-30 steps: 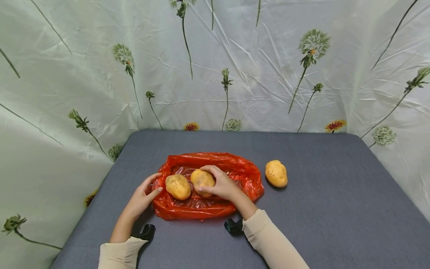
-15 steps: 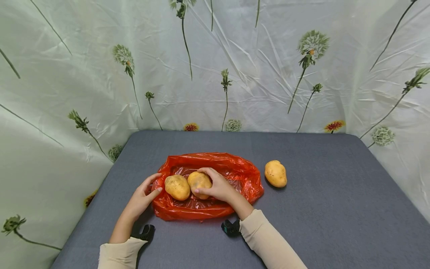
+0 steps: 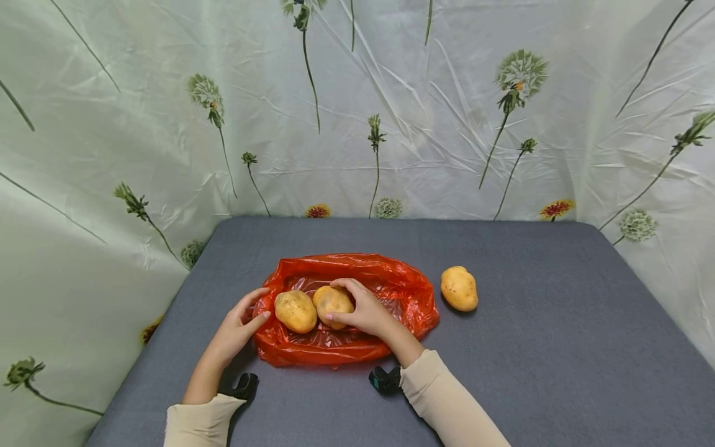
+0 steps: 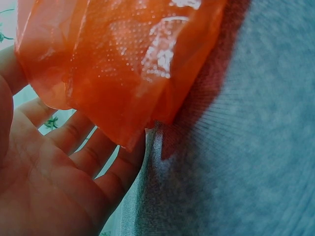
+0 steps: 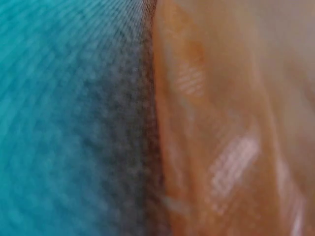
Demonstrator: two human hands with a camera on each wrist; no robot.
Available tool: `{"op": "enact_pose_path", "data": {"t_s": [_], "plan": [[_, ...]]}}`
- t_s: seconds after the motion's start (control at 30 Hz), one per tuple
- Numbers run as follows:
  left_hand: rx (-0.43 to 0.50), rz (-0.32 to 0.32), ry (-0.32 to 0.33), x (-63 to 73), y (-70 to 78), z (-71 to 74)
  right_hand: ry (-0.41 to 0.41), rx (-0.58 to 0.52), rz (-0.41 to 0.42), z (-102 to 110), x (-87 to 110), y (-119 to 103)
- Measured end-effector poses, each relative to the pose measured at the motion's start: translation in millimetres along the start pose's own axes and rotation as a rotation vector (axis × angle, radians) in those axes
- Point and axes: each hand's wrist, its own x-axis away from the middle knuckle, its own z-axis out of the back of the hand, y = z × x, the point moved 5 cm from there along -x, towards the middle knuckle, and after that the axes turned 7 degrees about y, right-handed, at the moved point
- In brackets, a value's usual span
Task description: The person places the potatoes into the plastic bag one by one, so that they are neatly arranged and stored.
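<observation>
In the head view an open red plastic bag [image 3: 346, 355] lies on its side, long way across the table, with two potatoes inside. My right hand [image 3: 363, 310] reaches over the bag's near edge and grips the right-hand potato [image 3: 329, 302], thumb in front and fingers behind. Right beside it sits the other potato [image 3: 294, 311]. At the bag's left end rests my left hand [image 3: 234, 327], thumb and fingers spread against the plastic; the left wrist view has its loose fingers [image 4: 91, 153] under the hanging red film. The right wrist view is filled with blurred bag film, its hand hidden.
A third potato [image 3: 459, 289] lies outside the bag on the right. The grey cloth-covered table [image 3: 530, 347] ends at a flower-printed curtain [image 3: 357, 124] behind and at the sides. Black straps [image 3: 385, 379] sit by both wrists, below cream sleeves.
My right hand has shifted the potato it grips slightly left, up against the other potato. The left hand and the bag have stayed in place.
</observation>
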Motion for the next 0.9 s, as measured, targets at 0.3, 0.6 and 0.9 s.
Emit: {"op": "enact_pose_path", "data": {"t_s": [0.3,0.6,0.9], "plan": [[0.009,-0.002,-0.001,-0.4,-0.4,0.0,0.047,-0.045,0.078,10.1,3.2,-8.7],[0.007,0.014,-0.007,3.6,17.0,-1.3,0.112,-0.058,0.143,25.7,11.2,-16.3],[-0.005,0.006,-0.004,7.4,31.3,-2.7,0.171,-0.028,0.162,47.4,18.3,-30.3]]}}
